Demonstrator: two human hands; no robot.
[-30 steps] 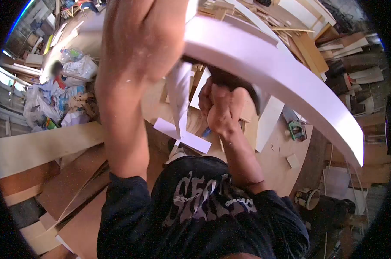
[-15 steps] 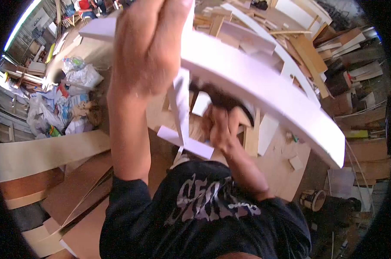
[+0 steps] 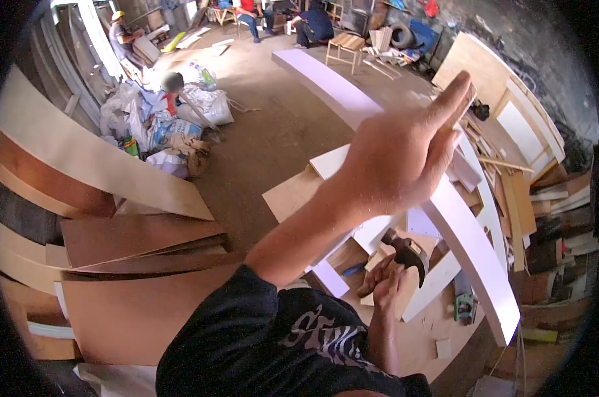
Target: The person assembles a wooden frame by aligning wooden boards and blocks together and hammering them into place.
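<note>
My left hand is closed over the middle of a long white board, its fingers together and pointing to the upper right. The board runs from the upper middle down to the lower right. Below it, near my shirt, my right hand is closed beside a dark curved tool that looks like a hammer head; its handle is hidden. A short white strip lies to the left of my right hand.
Brown panels fill the lower left. Plastic bags lie upper left. A green tool rests on the worktable. People are at the back, near a wooden stool. Wood pieces are stacked at the right.
The view has swung left and up, bringing the back of the room in. My left hand and the board now appear farther right; my right hand appears lower and farther right.
</note>
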